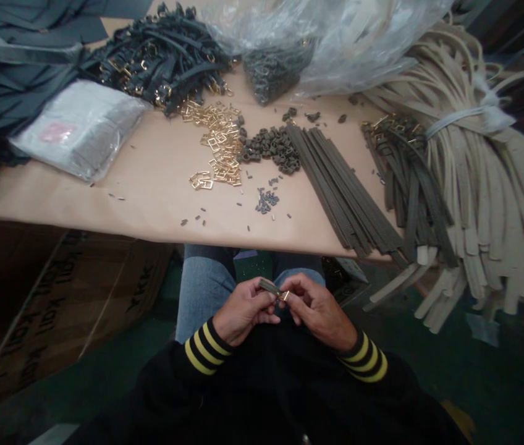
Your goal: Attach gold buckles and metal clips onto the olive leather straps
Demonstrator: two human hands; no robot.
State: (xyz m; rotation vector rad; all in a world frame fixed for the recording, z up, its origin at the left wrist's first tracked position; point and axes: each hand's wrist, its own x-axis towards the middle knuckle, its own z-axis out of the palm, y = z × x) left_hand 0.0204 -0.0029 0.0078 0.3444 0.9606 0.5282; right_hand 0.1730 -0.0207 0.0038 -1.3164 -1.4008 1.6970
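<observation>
- The table (151, 213), with a brown covering, crosses the upper half of the frame; its front edge runs above both hands, and the hands work below it, over the person's knees.
- The bundle of beige straps (489, 179) is at the right of the frame, tied with a pale band, and its lower ends hang over the table edge.
- The cardboard box (76, 296) stands at the lower left, well apart from the hands.
- The heap of dark straps (164, 55), with gold parts among them, lies at the upper left of centre.
- The long olive strips (345, 191) lie slantwise right of centre, near the front edge.
- The wrapped packet (81, 127) lies at the upper left.
- The left hand (246, 309) is at lower centre and holds the short olive strap (269, 287) in a narrow pinch; the strap lies between thumb and fingers, its one end pointing to the upper left.
- The right hand (320, 312) is just beside it, thumb and fingers closed narrowly on the small gold buckle (285, 296), at the strap's right end. Fingers partly hide both pieces.
- Gold buckles (220, 145) and dark loops (274, 148) lie in neighbouring piles at upper centre.
- Tiny dark pieces (266, 201) are scattered below these piles.
</observation>
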